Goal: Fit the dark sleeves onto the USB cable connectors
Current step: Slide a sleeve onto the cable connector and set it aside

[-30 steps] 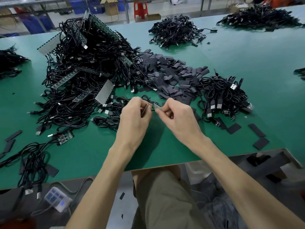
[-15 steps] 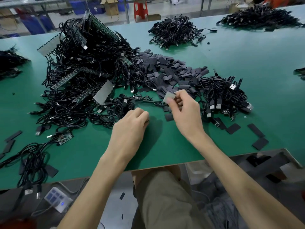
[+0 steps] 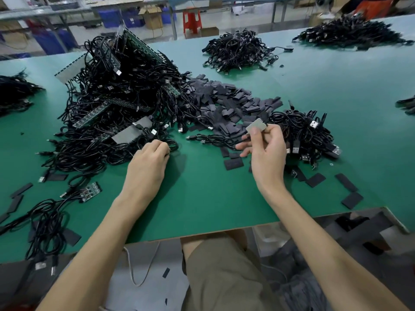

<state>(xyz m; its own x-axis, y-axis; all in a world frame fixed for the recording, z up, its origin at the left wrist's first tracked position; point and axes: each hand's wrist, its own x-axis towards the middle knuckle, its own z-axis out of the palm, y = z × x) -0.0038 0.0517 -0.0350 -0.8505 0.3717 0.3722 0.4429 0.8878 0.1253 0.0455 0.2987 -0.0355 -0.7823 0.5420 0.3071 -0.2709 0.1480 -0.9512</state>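
1. On my feed, the right hand (image 3: 267,151) pinches a small flat grey piece with a toothed edge (image 3: 256,126) between thumb and fingers, raised above the green desk (image 3: 202,209).
2. The left hand (image 3: 149,158) rests curled on the tangled heap of black USB cables (image 3: 116,97) at left; I cannot tell whether it grips one.
3. The pile of flat dark sleeves (image 3: 224,102) lies beyond both hands, between that heap and a smaller black cable bundle (image 3: 301,131) at right.
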